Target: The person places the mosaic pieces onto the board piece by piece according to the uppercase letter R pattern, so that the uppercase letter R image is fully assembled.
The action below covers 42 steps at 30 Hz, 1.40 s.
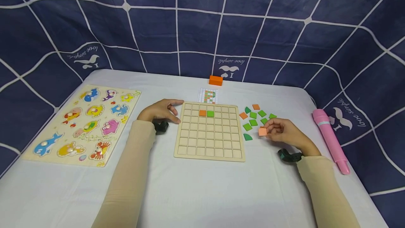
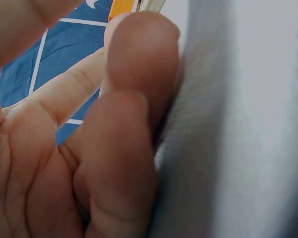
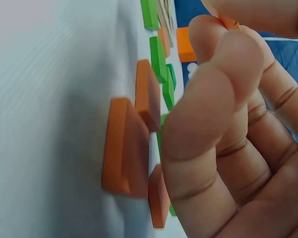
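Orange tile (image 1: 262, 131) pinched between thumb and fingers of right hand (image 1: 283, 134), right of grid board (image 1: 210, 143), near its edge; square face, no long axis; right hand nearer, left hand (image 1: 160, 111) on opposite side, touching board's left edge, thumb and index spread, gripping nothing. Board cells hold orange square (image 1: 203, 113) and green square (image 1: 210, 114) side by side, second row from far edge. Loose green pieces (image 1: 253, 115) near right hand; pattern card (image 1: 210, 96) behind board
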{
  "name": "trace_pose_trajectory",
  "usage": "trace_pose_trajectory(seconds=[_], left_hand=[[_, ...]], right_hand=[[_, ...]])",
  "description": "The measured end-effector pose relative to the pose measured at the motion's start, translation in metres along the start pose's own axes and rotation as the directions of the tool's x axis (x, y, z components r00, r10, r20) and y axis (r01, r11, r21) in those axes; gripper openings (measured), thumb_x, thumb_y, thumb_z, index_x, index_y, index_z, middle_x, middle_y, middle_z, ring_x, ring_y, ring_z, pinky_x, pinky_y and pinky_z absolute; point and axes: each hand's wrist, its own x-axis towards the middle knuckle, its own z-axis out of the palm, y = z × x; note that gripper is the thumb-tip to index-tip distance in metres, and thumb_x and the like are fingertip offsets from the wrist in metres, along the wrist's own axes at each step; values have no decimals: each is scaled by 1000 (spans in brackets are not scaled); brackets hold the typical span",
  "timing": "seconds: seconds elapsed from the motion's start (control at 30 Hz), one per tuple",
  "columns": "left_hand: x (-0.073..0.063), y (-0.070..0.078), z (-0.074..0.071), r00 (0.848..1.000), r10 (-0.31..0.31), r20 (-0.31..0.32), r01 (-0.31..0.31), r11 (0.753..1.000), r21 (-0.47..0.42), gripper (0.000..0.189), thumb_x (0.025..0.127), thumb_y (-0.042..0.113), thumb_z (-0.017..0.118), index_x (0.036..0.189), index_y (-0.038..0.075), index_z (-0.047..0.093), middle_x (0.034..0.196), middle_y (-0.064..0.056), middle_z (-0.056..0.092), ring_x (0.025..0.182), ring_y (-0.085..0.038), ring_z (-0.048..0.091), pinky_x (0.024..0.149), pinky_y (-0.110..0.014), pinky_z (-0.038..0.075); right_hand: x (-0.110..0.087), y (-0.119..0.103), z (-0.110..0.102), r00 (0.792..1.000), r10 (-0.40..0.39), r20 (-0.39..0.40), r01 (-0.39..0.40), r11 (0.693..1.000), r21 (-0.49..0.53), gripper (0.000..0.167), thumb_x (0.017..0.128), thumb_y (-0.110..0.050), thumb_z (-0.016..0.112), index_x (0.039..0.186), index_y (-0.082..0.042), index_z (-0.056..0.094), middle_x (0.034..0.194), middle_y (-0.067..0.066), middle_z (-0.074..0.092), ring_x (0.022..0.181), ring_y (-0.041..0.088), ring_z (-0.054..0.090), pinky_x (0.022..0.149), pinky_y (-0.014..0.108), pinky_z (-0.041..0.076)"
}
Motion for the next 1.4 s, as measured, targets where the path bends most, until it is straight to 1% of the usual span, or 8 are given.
trace_pose_trajectory(seconds=[0.2,0.33,0.43,0.73,0.9,1.07,1.23,1.4], left_hand=[[-1,0,-1,1000,2,2,-2,1000,-7,101,78,0,94,166,7,43,98,-9,60,85,-18,55,72,-22,48],[0,-1,-1,1000,0,0,0,1000,0,102,78,1,94,166,8,43,99,-9,60,85,-18,54,72,-22,47],[0,0,0,1000,1,1,-1,1000,8,102,79,2,94,166,8,43,99,-8,60,85,-18,53,71,-22,46],[-1,2,0,1000,1,6,-1,1000,3,103,78,1,94,167,8,42,98,-7,60,87,-18,53,75,-23,47],[0,0,-1,1000,1,0,-1,1000,12,101,79,0,94,166,8,43,98,-8,60,88,-19,53,77,-24,47],[0,0,0,1000,2,0,-2,1000,8,100,79,-1,93,166,8,43,98,-8,60,88,-19,54,76,-24,48],[0,0,0,1000,-3,-4,3,1000,-7,100,79,-1,93,166,8,44,99,-9,59,87,-19,53,75,-23,49],[1,0,0,1000,-10,-8,9,1000,-16,101,78,-1,93,166,9,44,100,-9,59,87,-19,53,74,-23,50]], right_hand=[[10,-2,4,1000,31,-2,-31,999,21,29,90,9,73,117,16,64,95,9,70,77,11,65,66,21,54],[17,-4,7,999,53,-4,-53,998,14,31,91,6,75,118,15,64,98,15,70,82,11,66,73,21,56],[23,-6,9,997,74,-10,-74,997,13,33,90,6,75,119,16,63,99,16,70,83,12,66,75,21,55],[38,-10,17,992,121,-23,-120,992,36,35,91,2,77,121,13,63,101,13,68,78,12,61,65,22,52],[49,-12,22,992,122,-26,-120,991,59,34,93,4,73,123,15,62,101,8,70,83,10,65,70,21,54],[60,-14,28,994,109,-19,-107,991,86,34,95,7,69,127,18,60,99,5,72,78,9,63,67,22,52],[68,-18,34,991,131,-22,-129,987,98,35,98,5,70,129,16,61,100,8,72,74,10,58,65,24,49],[77,-22,40,986,163,-23,-160,983,85,35,98,2,72,129,14,62,99,7,74,77,11,61,67,24,51]])
